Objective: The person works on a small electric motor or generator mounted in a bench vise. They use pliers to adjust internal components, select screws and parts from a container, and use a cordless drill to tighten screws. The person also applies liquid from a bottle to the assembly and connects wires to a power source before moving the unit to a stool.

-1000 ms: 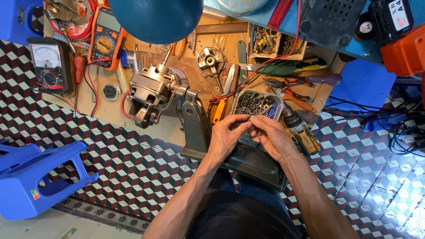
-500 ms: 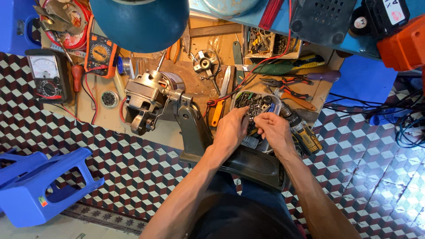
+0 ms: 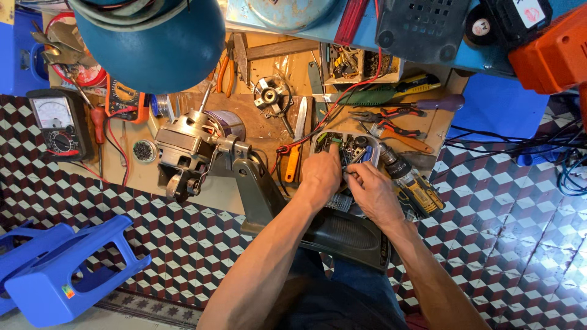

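- My left hand (image 3: 319, 176) now reaches into the small clear plastic tray of mixed screws and metal bits (image 3: 374, 144); a second ago it sat nearer my body, just short of the tray.
- Its fingers curl down among the parts; whether they pinch one I cannot tell.
- My right hand (image 3: 374, 190), at the tray's near edge, nips a small metal piece between thumb and fingertips, as before.
- I judge the sorting has moved on to picking out another part.
- Left of the tray stands the grey fan motor on its dark plastic stand (image 3: 202, 150), unmoved.
- Right of the tray lies the yellow-and-black cordless drill (image 3: 416, 183).
- The view has drifted, so the blue plastic stool (image 3: 58, 275) sits lower.
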`<state>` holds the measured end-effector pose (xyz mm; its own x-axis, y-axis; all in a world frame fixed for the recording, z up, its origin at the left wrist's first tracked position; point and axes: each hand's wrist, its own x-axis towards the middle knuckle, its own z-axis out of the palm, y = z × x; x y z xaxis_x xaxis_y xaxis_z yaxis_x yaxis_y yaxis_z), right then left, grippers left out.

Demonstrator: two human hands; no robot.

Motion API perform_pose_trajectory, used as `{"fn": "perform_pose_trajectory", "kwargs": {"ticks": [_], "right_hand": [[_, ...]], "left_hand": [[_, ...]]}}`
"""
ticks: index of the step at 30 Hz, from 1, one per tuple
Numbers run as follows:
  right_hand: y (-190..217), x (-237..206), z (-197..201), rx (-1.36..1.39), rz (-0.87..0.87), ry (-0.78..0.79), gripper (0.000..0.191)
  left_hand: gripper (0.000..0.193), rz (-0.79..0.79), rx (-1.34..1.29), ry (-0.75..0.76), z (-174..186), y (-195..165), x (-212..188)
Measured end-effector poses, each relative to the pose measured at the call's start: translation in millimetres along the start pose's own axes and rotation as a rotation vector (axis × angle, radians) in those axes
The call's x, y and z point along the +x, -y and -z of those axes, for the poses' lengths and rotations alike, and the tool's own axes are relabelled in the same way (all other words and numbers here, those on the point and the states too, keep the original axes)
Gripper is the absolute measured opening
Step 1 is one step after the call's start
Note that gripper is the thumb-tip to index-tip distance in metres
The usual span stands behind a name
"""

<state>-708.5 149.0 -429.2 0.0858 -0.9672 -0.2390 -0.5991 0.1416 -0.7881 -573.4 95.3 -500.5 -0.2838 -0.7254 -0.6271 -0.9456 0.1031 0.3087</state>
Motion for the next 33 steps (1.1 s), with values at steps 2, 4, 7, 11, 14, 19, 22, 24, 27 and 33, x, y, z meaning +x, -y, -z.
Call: {"fn": "perform_pose_trajectory", "kwargs": {"ticks": [2, 4, 7, 11, 14, 19, 22, 24, 27, 33], "right_hand": [[-1.8, 3.0, 1.1, -0.008, -0.005, -0.007, 0.014], [-4.3, 9.6, -0.3, -0.017, 0.008, -0.014, 0.013], [-6.1, 13.2, -3.3, 0.009, -0.037, -0.026, 0.013], [-6.5, 14.9, -6.0, -0.019, -0.033, -0.027, 0.013], [-5.8, 14.9, -6.9, -0.013, -0.056, -0.021, 0.013], [-6.7, 14.2, -7.7, 0.015, -0.054, -0.042, 0.013], [-9.0, 13.0, -8.8, 0.013, -0.030, -0.057, 0.012], [-10.7, 11.8, -9.4, -0.003, -0.031, -0.056, 0.012], [-12.7, 10.4, -9.8, -0.007, -0.037, -0.053, 0.012], [-12.7, 9.9, -7.4, -0.010, -0.045, -0.047, 0.013]], "left_hand": [[0.052, 0.013, -0.078, 0.024, -3.3, 1.4, -14.8], [0.061, 0.024, -0.114, 0.021, -2.6, 4.2, -20.8], [0.059, 0.008, -0.111, 0.012, -2.5, 6.9, -24.4], [0.067, 0.008, -0.143, 0.021, -5.7, 6.5, -29.5], [0.056, 0.036, -0.175, -0.005, -8.0, 1.4, -38.7], [0.054, 0.045, -0.229, -0.083, 0.9, -4.7, -42.3], [0.071, 0.051, -0.245, -0.097, 8.2, -6.9, -33.6], [0.088, 0.070, -0.233, -0.058, 10.3, -6.2, -27.5], [0.094, 0.077, -0.186, -0.013, 6.0, -7.6, -22.4], [0.083, 0.155, -0.243, -0.054, -8.8, -3.0, -32.3]]}}
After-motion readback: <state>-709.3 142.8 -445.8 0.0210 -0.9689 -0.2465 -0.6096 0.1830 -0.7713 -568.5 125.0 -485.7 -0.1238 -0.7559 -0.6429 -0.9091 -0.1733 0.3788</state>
